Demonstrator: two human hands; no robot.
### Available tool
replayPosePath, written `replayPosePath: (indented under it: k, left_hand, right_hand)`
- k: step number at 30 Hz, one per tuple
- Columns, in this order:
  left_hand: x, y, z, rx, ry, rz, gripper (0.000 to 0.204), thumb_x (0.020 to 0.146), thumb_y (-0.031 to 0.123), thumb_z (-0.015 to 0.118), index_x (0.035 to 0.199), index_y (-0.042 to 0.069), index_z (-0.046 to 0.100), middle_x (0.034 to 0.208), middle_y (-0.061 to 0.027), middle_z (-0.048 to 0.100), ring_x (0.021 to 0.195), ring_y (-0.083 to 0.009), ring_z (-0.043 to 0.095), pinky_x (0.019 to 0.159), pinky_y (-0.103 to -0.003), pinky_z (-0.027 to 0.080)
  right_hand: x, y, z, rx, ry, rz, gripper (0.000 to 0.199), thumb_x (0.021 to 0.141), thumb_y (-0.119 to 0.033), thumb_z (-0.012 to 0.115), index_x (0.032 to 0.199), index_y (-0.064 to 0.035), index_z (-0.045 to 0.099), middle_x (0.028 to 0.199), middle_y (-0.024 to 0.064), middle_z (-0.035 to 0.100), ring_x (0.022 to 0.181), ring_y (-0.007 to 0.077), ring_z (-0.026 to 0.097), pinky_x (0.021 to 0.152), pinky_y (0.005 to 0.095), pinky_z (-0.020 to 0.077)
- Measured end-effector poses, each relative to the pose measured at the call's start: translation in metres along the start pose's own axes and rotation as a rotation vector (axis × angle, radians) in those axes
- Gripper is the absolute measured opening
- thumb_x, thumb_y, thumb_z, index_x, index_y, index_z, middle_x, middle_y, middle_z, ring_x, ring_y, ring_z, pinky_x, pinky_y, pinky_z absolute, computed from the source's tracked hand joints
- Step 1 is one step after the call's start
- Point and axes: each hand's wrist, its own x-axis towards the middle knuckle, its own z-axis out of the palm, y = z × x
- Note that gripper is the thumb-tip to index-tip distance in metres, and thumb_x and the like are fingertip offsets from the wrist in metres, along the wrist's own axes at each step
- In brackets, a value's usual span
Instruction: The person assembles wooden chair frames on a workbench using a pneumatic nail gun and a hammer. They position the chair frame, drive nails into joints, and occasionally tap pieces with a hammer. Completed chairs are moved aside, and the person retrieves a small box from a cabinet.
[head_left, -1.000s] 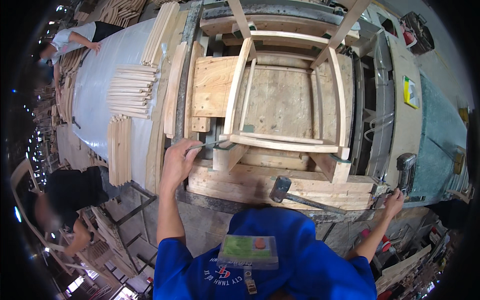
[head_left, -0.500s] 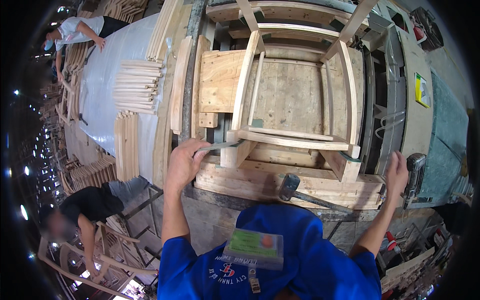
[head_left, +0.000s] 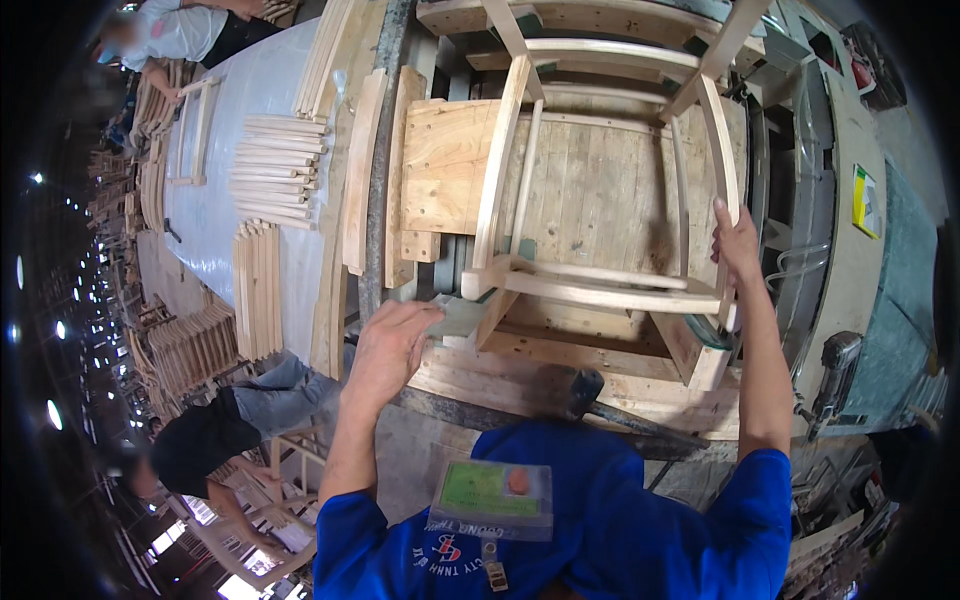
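Wooden frame, posts forward, long axis fore-and-aft

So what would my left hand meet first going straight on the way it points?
Past the grey piece it holds, probably the near left corner of the wooden frame; depth is unclear.

i count two hands: left hand, right hand; one pale wooden frame; one thin grey piece; one mallet; one dark handheld tool; one badge; one yellow-edged card; three piles of straight sticks on my left; two other people, one in black, one in white.
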Motion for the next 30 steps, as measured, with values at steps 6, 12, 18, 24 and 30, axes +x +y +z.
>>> replayPosePath:
  k: [6,12,18,24,30]
  left_hand:
    - [0.008,-0.006,0.025,0.054,-0.036,0.021,0.033,0.078,-0.007,0.067,0.109,0.004,0.071,0.106,-0.0116,0.071,0.096,-0.0337,0.065,0.087,-0.043,0.054]
    - [0.010,-0.013,0.024,0.075,-0.034,0.010,0.032,0.079,-0.008,0.067,0.109,0.004,0.071,0.106,-0.0131,0.072,0.098,-0.0351,0.066,0.088,-0.043,0.055]
    - [0.022,-0.017,0.024,0.055,-0.031,0.054,0.022,0.084,-0.002,0.067,0.105,0.002,0.072,0.096,-0.0140,0.070,0.091,-0.0354,0.064,0.083,-0.044,0.053]
    - [0.015,-0.013,0.025,0.074,-0.050,0.023,0.026,0.081,-0.006,0.067,0.105,0.002,0.072,0.095,-0.0156,0.069,0.091,-0.0374,0.065,0.081,-0.046,0.052]
    - [0.020,-0.017,0.023,0.100,-0.044,0.070,0.015,0.087,0.003,0.067,0.101,0.004,0.072,0.091,-0.0135,0.068,0.085,-0.0352,0.064,0.078,-0.046,0.052]
  right_hand:
    - [-0.010,0.013,0.014,-0.039,0.055,-0.002,0.046,0.102,-0.051,0.060,0.110,-0.0066,0.051,0.065,-0.0014,0.046,0.048,0.0095,0.046,0.042,0.0298,0.0439]
    - [-0.015,0.022,0.011,-0.241,0.089,-0.137,0.049,0.104,-0.050,0.055,0.121,-0.0043,0.051,0.068,0.0068,0.057,0.058,0.0195,0.060,0.055,0.0365,0.0517]
    - [-0.048,0.034,-0.033,-0.484,-0.088,-0.224,0.057,0.104,-0.042,0.056,0.149,-0.0090,0.046,0.105,0.0245,0.069,0.099,0.0385,0.070,0.090,0.0480,0.0526]
    - [-0.170,0.065,-0.192,-1.027,0.591,-0.279,0.042,0.101,-0.028,0.062,0.136,-0.0043,0.062,0.128,0.0236,0.064,0.118,0.0418,0.061,0.098,0.0485,0.0493]
    - [-0.240,0.153,-0.250,-1.211,0.528,0.107,0.037,0.107,-0.033,0.049,0.119,-0.0029,0.067,0.089,0.0287,0.069,0.087,0.0491,0.067,0.072,0.0589,0.0517]
